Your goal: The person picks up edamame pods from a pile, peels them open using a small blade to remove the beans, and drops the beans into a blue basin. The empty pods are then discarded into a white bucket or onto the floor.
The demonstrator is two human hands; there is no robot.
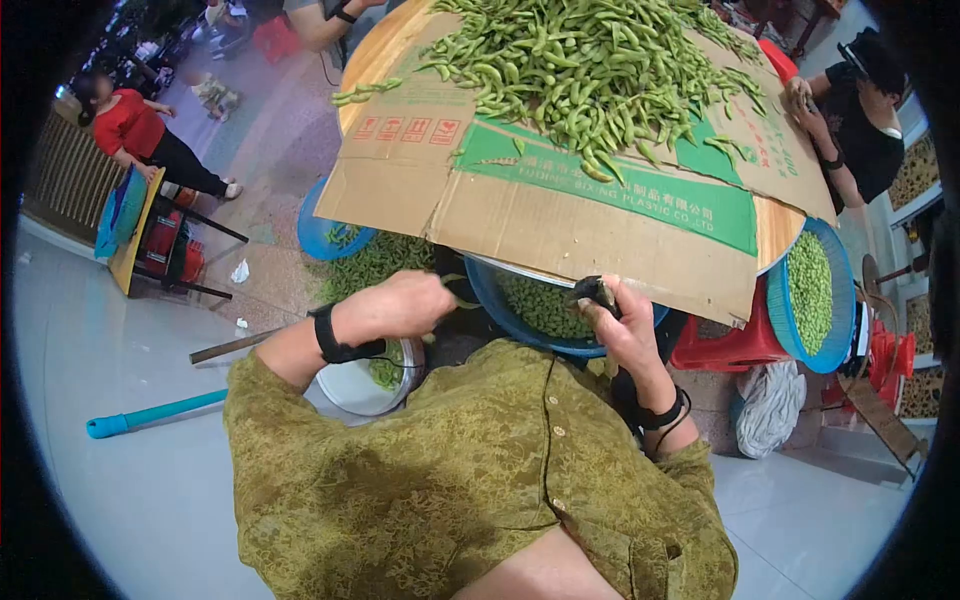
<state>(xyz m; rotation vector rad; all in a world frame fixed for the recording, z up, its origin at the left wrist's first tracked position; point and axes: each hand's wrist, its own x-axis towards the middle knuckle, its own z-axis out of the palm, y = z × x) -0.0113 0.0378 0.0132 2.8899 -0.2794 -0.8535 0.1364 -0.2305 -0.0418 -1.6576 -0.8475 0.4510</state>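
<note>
My left hand (398,304) is closed beside the cardboard's front edge. A green bean pod (462,298), partly hidden, shows at its fingertips. Over the blue basket, my right hand (628,325) is closed in a pinch with black covering (594,292) at the fingertips; whatever lies between them is hidden. Below the hands, the blue basket (484,312) holds shelled green beans (540,305). A heap of green soybean pods (570,75) is piled on the flattened cardboard (500,220) in front of me.
Pods and husks (385,268) cover the floor at left by a blue basin (318,225). A white bucket (345,388) stands near my left arm. At right, another blue basket (845,300) of beans rests by a red stool (730,345). A co-worker (865,120) sits across.
</note>
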